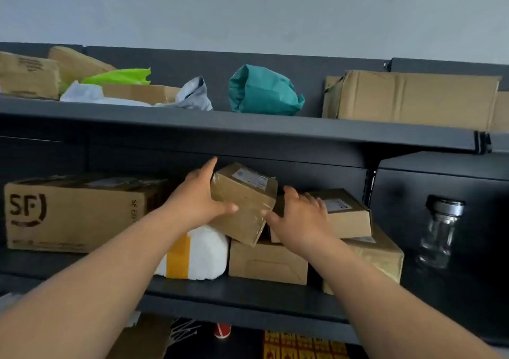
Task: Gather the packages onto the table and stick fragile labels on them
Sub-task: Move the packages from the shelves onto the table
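Two bare hands reach into the middle shelf [248, 289] of a dark rack. The only writing that can be read is on the big carton [77, 212] at the left: a bold "SF" logo on its front and "SF EX…" down its side edge. The small tilted box [245, 201] in the centre has a white shipping label on top, its print too small to read. So does the flat box [347, 215] to its right.

The left hand [198, 201] grips the tilted box by its left edge, thumb laid across the front face and forefinger stretched up along the side. The right hand [300, 218] is spread and relaxed, its fingers [311, 198] over the flat box and its thumb at the tilted box's lower right corner. The tilted box leans on a white parcel [203, 254] banded with yellow tape and on a lower brown box [267, 262].
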A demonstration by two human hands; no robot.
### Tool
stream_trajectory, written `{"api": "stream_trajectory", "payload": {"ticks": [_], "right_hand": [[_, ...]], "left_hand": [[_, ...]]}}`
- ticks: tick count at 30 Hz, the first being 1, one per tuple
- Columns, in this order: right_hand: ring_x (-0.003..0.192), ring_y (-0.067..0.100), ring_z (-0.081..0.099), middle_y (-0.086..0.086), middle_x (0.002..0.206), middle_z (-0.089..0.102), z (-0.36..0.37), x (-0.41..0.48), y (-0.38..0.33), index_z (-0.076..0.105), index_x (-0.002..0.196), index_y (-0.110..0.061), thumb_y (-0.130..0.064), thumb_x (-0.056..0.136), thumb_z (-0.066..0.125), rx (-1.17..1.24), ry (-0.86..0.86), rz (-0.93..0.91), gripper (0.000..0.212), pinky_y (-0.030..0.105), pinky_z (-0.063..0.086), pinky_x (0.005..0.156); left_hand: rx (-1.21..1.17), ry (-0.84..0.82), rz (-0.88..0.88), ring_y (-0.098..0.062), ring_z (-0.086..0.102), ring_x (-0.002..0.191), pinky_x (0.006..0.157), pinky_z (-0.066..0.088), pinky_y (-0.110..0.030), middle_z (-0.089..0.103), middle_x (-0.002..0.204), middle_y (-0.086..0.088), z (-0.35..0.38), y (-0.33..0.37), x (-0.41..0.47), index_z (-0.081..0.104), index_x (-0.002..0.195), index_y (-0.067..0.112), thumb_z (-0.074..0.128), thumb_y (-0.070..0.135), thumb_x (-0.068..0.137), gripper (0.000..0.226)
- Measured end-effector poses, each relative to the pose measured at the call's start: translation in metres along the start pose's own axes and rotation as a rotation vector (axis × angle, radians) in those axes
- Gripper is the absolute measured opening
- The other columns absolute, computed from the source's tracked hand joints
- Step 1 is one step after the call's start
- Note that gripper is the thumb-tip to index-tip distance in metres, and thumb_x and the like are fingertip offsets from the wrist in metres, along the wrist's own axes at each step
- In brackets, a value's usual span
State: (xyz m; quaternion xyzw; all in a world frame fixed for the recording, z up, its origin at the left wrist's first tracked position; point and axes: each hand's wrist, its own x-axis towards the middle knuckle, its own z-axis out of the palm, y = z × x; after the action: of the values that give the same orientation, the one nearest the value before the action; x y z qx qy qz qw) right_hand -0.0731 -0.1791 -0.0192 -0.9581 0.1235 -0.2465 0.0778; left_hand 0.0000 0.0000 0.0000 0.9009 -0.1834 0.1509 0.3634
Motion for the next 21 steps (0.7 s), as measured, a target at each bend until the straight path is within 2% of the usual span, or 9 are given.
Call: {"api": "stream_trajectory", "payload": {"ticks": [2, 4, 6, 8, 10, 12, 17, 21], "right_hand": [[0.144, 0.028, 0.023, 0.010, 0.150, 0.038, 0.009, 0.009, -0.009, 0.022, 0.149, -0.016, -0.062, 0.092, 0.038, -0.006, -0.002, 0.004, 0.075, 0.044, 0.011, 0.119], [0.141, 0.027, 0.029, 0.010, 0.145, 0.043, 0.016, 0.012, -0.018, 0.028, 0.146, -0.013, -0.060, 0.092, 0.039, 0.006, -0.014, 0.026, 0.072, 0.042, 0.015, 0.119], [0.127, 0.026, 0.045, 0.008, 0.130, 0.055, 0.022, 0.016, -0.025, 0.038, 0.136, -0.013, -0.056, 0.092, 0.045, 0.061, -0.002, 0.047, 0.062, 0.040, 0.031, 0.112], [0.110, 0.023, 0.056, 0.005, 0.114, 0.061, 0.022, 0.014, -0.030, 0.043, 0.128, -0.016, -0.051, 0.091, 0.051, 0.104, 0.036, 0.060, 0.051, 0.037, 0.046, 0.096], [0.101, 0.022, 0.060, 0.003, 0.110, 0.062, 0.021, 0.010, -0.032, 0.038, 0.133, -0.017, -0.047, 0.091, 0.054, 0.147, 0.074, 0.076, 0.054, 0.033, 0.050, 0.082], [0.100, 0.020, 0.061, 0.002, 0.113, 0.062, 0.016, 0.004, -0.035, 0.027, 0.144, -0.021, -0.044, 0.092, 0.056, 0.221, 0.111, 0.078, 0.064, 0.029, 0.048, 0.078], [0.108, 0.015, 0.058, -0.002, 0.123, 0.060, -0.008, -0.036, -0.039, 0.018, 0.150, -0.026, -0.031, 0.092, 0.060, 0.409, 0.164, 0.040, 0.072, 0.019, 0.042, 0.081], [0.108, 0.016, 0.058, -0.002, 0.127, 0.059, -0.030, -0.084, -0.028, 0.013, 0.152, -0.028, -0.035, 0.091, 0.061, 0.393, 0.149, 0.025, 0.078, 0.028, 0.050, 0.089]], "left_hand": [[-0.051, -0.075, 0.036, -0.023, 0.036, 0.135, 0.104, 0.039, -0.040, 0.027, 0.153, 0.002, 0.000, -0.008, 0.017, 0.006, 0.148, 0.044, 0.082, 0.042, 0.067, 0.111], [-0.160, -0.146, 0.050, -0.018, 0.048, 0.123, 0.100, 0.045, -0.039, 0.047, 0.139, 0.005, 0.005, -0.018, 0.031, 0.018, 0.146, 0.041, 0.082, 0.033, 0.069, 0.101], [-0.235, -0.133, 0.110, -0.013, 0.054, 0.111, 0.096, 0.048, -0.038, 0.057, 0.119, 0.012, 0.010, -0.021, 0.036, 0.032, 0.140, 0.038, 0.080, 0.025, 0.072, 0.084], [-0.271, -0.091, 0.161, -0.010, 0.057, 0.105, 0.091, 0.050, -0.035, 0.058, 0.110, 0.015, 0.013, -0.026, 0.036, 0.037, 0.137, 0.036, 0.079, 0.022, 0.074, 0.077], [-0.294, -0.035, 0.185, -0.009, 0.057, 0.103, 0.087, 0.049, -0.030, 0.059, 0.113, 0.013, 0.012, -0.026, 0.029, 0.034, 0.140, 0.035, 0.078, 0.022, 0.075, 0.080], [-0.327, 0.042, 0.214, -0.010, 0.057, 0.106, 0.088, 0.049, -0.029, 0.058, 0.119, 0.012, 0.009, -0.024, 0.017, 0.030, 0.142, 0.037, 0.077, 0.023, 0.076, 0.082], [-0.379, 0.174, 0.259, -0.007, 0.050, 0.113, 0.090, 0.040, -0.024, 0.052, 0.130, 0.012, 0.004, -0.013, -0.038, 0.020, 0.145, 0.038, 0.075, 0.023, 0.079, 0.088], [-0.398, 0.199, 0.237, 0.000, 0.042, 0.112, 0.088, 0.036, -0.019, 0.046, 0.134, 0.013, 0.005, 0.003, -0.094, 0.017, 0.146, 0.037, 0.074, 0.024, 0.080, 0.088]]}}
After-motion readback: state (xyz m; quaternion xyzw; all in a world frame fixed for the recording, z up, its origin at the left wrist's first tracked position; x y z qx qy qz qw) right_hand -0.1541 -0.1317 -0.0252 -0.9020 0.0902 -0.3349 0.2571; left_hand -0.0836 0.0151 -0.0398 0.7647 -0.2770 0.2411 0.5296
